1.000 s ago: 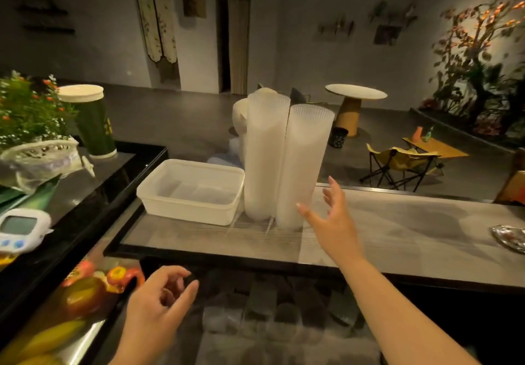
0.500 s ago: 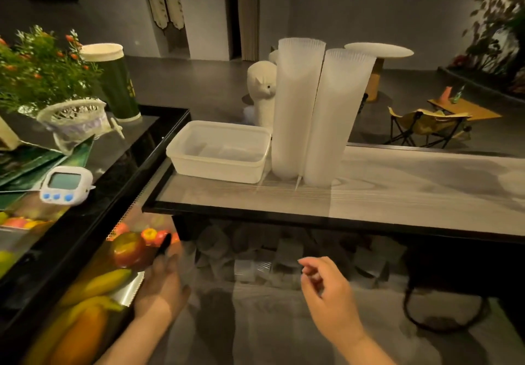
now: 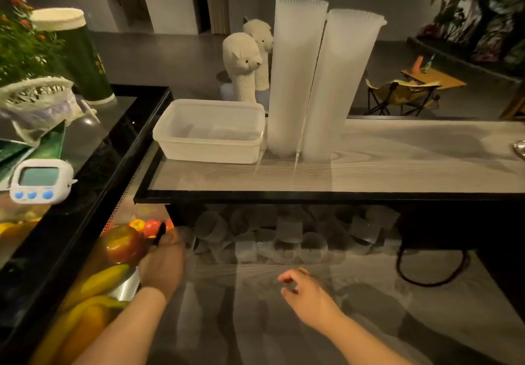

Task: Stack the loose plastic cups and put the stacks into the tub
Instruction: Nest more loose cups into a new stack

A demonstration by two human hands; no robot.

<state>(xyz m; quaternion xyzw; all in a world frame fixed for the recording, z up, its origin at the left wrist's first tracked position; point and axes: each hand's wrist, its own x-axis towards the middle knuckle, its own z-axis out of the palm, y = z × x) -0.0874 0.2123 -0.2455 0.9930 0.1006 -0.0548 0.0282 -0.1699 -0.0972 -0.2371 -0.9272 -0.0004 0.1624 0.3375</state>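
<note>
— On the upper table (image 3: 397, 171), what stands biggest?
— Two tall cup stacks (image 3: 321, 80), upright, long axes vertical, rims up, leaning slightly apart at the top and touching near the base. They sit mid-table, just right of the tub (image 3: 210, 131).
— And the tub?
— White, rectangular, open side up, long axis running left to right, close to the table's left end and set back from its front edge. Bare tabletop stretches wide to the right of the stacks.
— Where are the loose cups (image 3: 287, 236)?
— On the lower surface, tucked in shadow under the upper table's front edge, a jumbled row; some upright, others tipped, too dim to sort further. Open wood-grain surface lies in front of them.
— Hands?
— Left hand (image 3: 163, 262) reaches to the row's left end beside a tray of fruit (image 3: 125, 244); its fingers are hidden in shadow, so I cannot tell its grip. Right hand (image 3: 308, 293) hovers above the bare surface, short of the cups, fingers loosely curled, holding nothing.
</note>
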